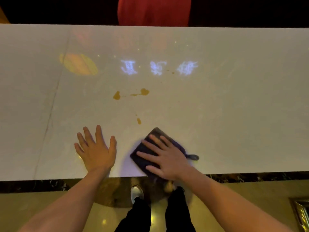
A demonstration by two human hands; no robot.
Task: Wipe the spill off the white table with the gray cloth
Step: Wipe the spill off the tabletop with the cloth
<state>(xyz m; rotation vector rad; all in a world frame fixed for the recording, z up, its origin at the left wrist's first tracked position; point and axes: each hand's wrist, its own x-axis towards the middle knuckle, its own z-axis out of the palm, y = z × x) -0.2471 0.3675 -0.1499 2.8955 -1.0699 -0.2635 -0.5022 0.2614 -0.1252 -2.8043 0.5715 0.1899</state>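
Near the front edge of the white table (234,114), the gray cloth (150,148) lies folded and flat, one corner pointing away from the person and a small loop or tag trailing from its right side. Right hand (167,158) rests palm down on top of the cloth, fingers spread and extended, pressing it to the surface rather than pinching it. Left hand (96,149) lies flat on the bare tabletop just left of the cloth, fingers splayed, holding nothing and not touching the cloth. Spill (130,94) observed as amber patches toward mid-table, beyond both hands: two larger blots joined by a thin streak, plus a smaller drop (139,121) just beyond the cloth's far corner, not in contact with it. Coloured light patterns (158,67) fall across the far half of the surface. A red chair back (153,10) stands behind the far edge.
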